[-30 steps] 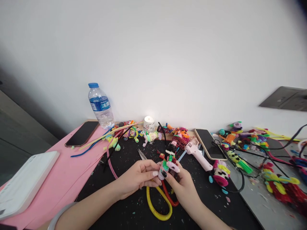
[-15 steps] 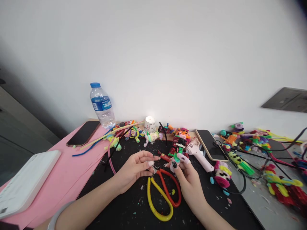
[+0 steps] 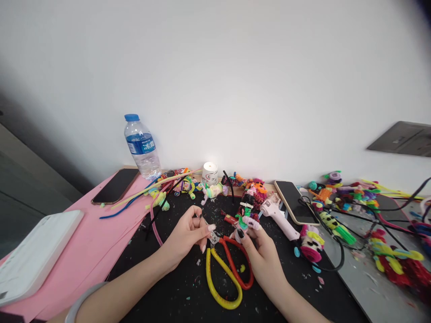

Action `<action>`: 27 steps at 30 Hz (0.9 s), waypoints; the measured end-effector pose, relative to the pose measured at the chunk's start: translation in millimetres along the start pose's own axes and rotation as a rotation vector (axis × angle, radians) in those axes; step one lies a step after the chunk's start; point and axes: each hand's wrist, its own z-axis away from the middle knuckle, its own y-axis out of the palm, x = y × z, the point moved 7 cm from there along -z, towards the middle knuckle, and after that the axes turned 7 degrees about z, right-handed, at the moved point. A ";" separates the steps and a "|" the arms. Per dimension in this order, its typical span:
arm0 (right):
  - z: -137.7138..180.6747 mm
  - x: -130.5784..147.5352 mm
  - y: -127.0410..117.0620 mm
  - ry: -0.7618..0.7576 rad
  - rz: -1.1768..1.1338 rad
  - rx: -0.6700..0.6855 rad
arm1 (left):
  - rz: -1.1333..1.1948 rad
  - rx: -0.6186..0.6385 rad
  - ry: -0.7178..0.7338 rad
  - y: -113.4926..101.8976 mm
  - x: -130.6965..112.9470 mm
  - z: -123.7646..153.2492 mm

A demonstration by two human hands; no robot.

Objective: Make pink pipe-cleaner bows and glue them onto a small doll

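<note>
In my right hand (image 3: pixel 261 251) is a small fuzzy pipe-cleaner doll (image 3: pixel 247 215), green, lilac, white and black, pinched upright between thumb and fingers. My left hand (image 3: pixel 190 233) is closed, thumb against fingertips, above the blades of the scissors (image 3: pixel 225 303); anything in that pinch is too small to make out. The scissors lie on the black mat (image 3: pixel 168 287) between both hands, one handle loop yellow and the other red, their blade tips hidden by my left fingers. A small red item (image 3: pixel 230 219) lies just left of the doll.
A pale pink glue gun (image 3: pixel 279 220) and a phone (image 3: pixel 296 202) lie to the right, near more pipe-cleaner figures (image 3: pixel 311 244) and black cables. Left are a water bottle (image 3: pixel 143 150), another phone (image 3: pixel 116 186) and a white box-like device (image 3: pixel 40 255). A paper cup (image 3: pixel 210 174) stands by the wall.
My left fingers have curled in more, and that hand has shifted slightly left, uncovering more of the scissors' pivot. My right hand and the doll have moved slightly left.
</note>
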 end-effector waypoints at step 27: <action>8.4 16.1 16.2 -0.133 -0.086 0.220 | -0.199 0.100 0.009 6.0 2.5 4.3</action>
